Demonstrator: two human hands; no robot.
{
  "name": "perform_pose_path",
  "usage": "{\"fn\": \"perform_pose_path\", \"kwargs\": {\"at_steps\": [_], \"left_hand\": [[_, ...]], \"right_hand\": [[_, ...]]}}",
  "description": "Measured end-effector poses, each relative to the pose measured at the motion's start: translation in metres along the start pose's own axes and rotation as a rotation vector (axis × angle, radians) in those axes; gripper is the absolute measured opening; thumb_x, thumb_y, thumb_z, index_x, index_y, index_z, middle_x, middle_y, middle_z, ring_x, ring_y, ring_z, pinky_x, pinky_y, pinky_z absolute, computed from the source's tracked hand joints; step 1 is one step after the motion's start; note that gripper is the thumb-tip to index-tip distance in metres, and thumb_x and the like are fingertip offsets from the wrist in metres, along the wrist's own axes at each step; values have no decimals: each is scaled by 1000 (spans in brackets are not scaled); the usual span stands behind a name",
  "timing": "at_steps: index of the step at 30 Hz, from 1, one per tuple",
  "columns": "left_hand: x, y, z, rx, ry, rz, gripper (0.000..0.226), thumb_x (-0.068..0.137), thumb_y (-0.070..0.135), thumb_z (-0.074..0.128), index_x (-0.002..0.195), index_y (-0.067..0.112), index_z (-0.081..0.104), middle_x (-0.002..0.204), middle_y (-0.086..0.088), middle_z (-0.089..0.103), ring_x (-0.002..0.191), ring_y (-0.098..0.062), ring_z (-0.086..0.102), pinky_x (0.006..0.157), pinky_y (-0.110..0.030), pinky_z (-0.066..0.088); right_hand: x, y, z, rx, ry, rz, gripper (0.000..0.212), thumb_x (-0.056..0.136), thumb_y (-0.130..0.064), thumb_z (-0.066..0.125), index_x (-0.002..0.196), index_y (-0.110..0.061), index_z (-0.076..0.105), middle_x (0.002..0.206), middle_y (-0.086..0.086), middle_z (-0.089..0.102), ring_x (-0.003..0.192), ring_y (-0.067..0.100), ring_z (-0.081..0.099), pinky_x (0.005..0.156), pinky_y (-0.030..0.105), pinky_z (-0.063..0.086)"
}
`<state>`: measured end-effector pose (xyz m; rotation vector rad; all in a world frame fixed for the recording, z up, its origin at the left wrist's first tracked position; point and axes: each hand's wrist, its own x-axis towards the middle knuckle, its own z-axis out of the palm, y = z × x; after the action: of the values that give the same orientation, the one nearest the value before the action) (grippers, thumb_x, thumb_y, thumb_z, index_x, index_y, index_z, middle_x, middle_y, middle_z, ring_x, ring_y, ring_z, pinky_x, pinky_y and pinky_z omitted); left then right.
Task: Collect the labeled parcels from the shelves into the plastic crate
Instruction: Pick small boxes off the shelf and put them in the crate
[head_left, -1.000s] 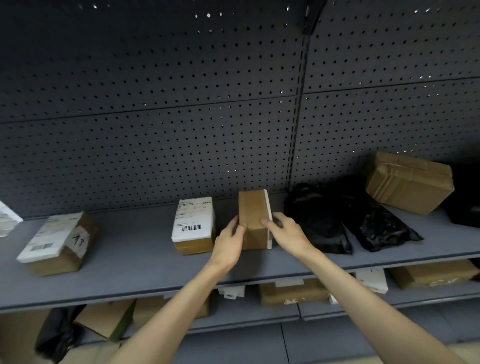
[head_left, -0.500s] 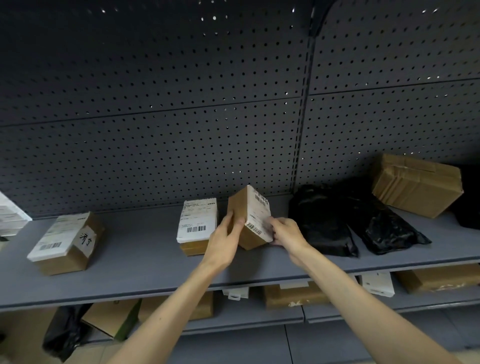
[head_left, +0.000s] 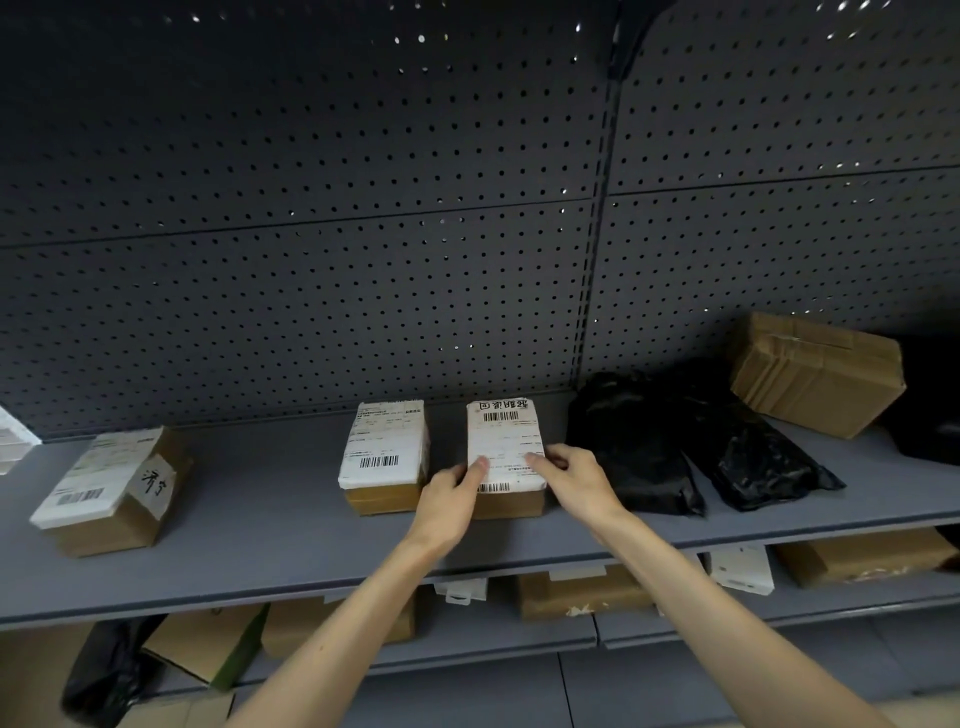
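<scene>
A small brown parcel (head_left: 504, 441) lies flat on the grey shelf (head_left: 270, 499), its white barcode label facing up. My left hand (head_left: 449, 501) grips its near left corner, thumb on the label. My right hand (head_left: 574, 480) holds the near right edge with fingertips on the label. Just to the left lies a second labeled parcel (head_left: 384, 452), close beside my left hand. A third labeled parcel (head_left: 111, 486) with handwriting on its side lies far left. The plastic crate is out of view.
Two black plastic bags (head_left: 675, 441) lie right of the held parcel, and a taped brown box (head_left: 815, 376) sits behind them. A pegboard wall (head_left: 363, 234) backs the shelf. The lower shelf (head_left: 571, 631) holds several boxes and a black bag.
The parcel stood on edge with its brown side toward me, then tipped over; it now lies flat, label up. Both hands stayed on it.
</scene>
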<state>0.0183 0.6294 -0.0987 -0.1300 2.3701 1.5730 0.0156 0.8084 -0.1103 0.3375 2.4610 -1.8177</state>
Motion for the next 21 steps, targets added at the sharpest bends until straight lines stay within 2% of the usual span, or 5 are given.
{"fn": "perform_pose_path", "kwargs": {"at_steps": [7,11,15,18,21], "left_hand": [[-5,1,-2,-100,20,67,56,103,47,50,152,19,44,142,6,59,134,-12,50,112,-29,36],[-4,6,-9,-199,7,118,62,100,45,58,155,26,38,143,9,57,133,-10,52,113,-46,43],[-6,14,-18,-209,-54,193,47,101,28,59,147,27,48,126,15,68,116,-3,62,103,-33,51],[-2,21,-32,-162,-69,255,46,99,28,63,144,22,55,127,11,69,120,-6,62,108,-36,47],[3,32,-47,-148,-85,282,40,97,28,66,136,23,63,122,9,72,119,-10,64,107,-37,48]], "right_hand": [[-5,-4,0,40,30,-52,23,94,-18,65,116,-11,66,107,-1,71,101,13,67,87,25,54],[-7,-12,-8,106,13,-72,30,92,-15,68,122,-14,62,115,1,69,104,13,66,87,23,51],[-5,-28,-25,214,28,-107,36,90,-14,71,123,-11,57,120,4,67,109,15,65,90,27,54],[-1,-37,-43,230,36,-123,60,84,-25,78,135,-11,49,125,3,65,114,14,62,100,32,50],[1,-44,-61,142,-69,-115,87,69,-49,84,140,-13,49,125,-3,66,119,10,60,109,36,45]]}}
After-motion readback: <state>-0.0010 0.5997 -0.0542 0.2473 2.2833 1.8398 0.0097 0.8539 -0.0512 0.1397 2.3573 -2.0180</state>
